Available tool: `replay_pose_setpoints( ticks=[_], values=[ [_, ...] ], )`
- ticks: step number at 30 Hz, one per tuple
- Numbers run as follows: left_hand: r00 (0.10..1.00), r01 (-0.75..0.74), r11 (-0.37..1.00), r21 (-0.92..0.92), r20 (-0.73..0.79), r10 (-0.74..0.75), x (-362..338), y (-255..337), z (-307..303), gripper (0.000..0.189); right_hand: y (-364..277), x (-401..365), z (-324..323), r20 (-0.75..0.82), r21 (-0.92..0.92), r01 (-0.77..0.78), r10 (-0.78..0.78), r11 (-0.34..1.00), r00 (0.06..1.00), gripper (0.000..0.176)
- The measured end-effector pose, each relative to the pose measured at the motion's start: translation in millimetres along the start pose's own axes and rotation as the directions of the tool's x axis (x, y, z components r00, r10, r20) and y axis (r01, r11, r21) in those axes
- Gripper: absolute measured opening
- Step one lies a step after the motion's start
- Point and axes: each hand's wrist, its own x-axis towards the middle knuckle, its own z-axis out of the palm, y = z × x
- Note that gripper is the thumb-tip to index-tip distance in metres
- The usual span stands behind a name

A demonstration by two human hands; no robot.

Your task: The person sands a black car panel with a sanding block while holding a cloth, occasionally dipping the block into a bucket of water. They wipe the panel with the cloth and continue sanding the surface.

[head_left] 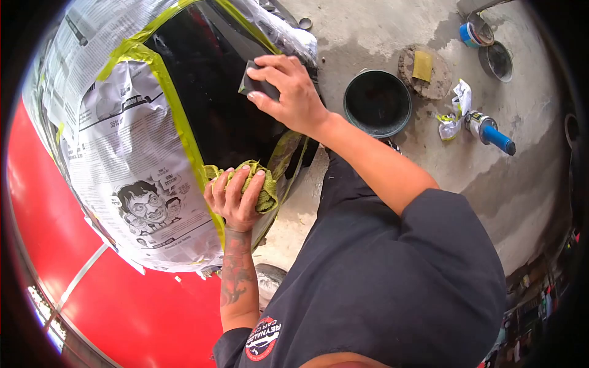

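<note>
My right hand (287,87) grips a dark sanding block (259,81) between thumb and fingers, over the glossy black car panel (211,86). Lower down, my left hand (236,199) is closed around a crumpled yellow-green cloth (267,191), at the panel's near edge. Yellow-green masking tape (178,116) frames the black area. Beyond the tape, newspaper sheets (116,147) cover the surrounding bodywork.
Red bodywork (123,300) shows at lower left. On the concrete floor stand a dark bucket (378,130), a round slab with a yellow sponge (422,65), a blue-handled tool (498,138), crumpled paper (451,126), a small tub (471,35) and a black bowl (500,62).
</note>
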Motion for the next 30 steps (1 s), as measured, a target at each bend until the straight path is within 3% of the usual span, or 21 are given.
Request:
replay_pose_setpoints(
  ticks=[6,7,12,15,16,19,20,24,27,28,29,30],
  values=[
    [0.999,0.021,1.0,-0.007,-0.028,-0.021,0.8,2.5,1.5,0.02,31.4,124.5,48.6,-0.128,-0.098,0.128,-0.14,0.987,0.982,0.032],
    [0.999,0.022,1.0,-0.007,-0.03,-0.022,0.7,2.2,1.9,0.02,9.5,145.2,36.7,-0.084,0.04,0.042,-0.039,0.998,0.996,0.029],
    [0.999,0.028,1.0,-0.009,-0.02,-0.028,-1.4,1.7,0.6,0.021,-27.8,176.2,43.5,0.017,-0.228,-0.277,0.288,0.933,0.958,0.035],
    [0.999,0.03,0.999,-0.014,-0.013,-0.03,0.5,1.7,0.3,0.022,-42.5,162.6,38.8,0.025,-0.311,-0.015,0.024,0.95,0.999,0.039],
    [0.999,0.035,0.999,-0.017,-0.007,-0.035,0.7,2.9,-0.3,0.022,-37.7,164.7,42.0,0.014,-0.295,-0.019,0.024,0.955,1.0,0.035],
    [0.999,0.034,0.999,-0.026,-0.033,-0.035,2.8,4.3,-0.2,0.022,-32.0,185.9,39.3,0.099,-0.214,-0.349,0.376,0.912,0.921,0.031],
    [0.999,0.03,0.999,-0.017,-0.029,-0.031,1.4,3.9,-0.5,0.022,-37.5,183.2,45.5,0.0,-0.254,-0.365,0.378,0.896,0.926,0.031],
    [0.999,0.023,1.0,-0.003,-0.031,-0.023,0.9,2.0,2.5,0.021,-56.9,162.4,62.6,-0.087,-0.446,0.007,-0.051,0.895,0.995,0.04],
    [0.999,0.025,1.0,-0.012,-0.026,-0.026,0.9,2.3,0.7,0.021,-35.3,176.9,54.6,-0.059,-0.354,-0.225,0.218,0.908,0.974,0.041],
    [0.999,0.031,0.999,-0.013,-0.026,-0.031,0.0,2.6,0.2,0.021,-41.8,189.6,23.8,0.221,-0.169,-0.447,0.476,0.878,0.851,0.04],
    [0.999,0.034,0.999,-0.01,-0.025,-0.034,-1.5,2.8,-0.7,0.022,-41.7,189.0,18.0,0.269,-0.06,-0.499,0.495,0.865,0.826,0.04],
    [0.999,0.032,0.999,-0.008,-0.027,-0.032,-1.3,2.3,0.0,0.022,-41.3,183.2,31.7,0.134,-0.178,-0.398,0.423,0.9,0.896,0.039]
  ],
)
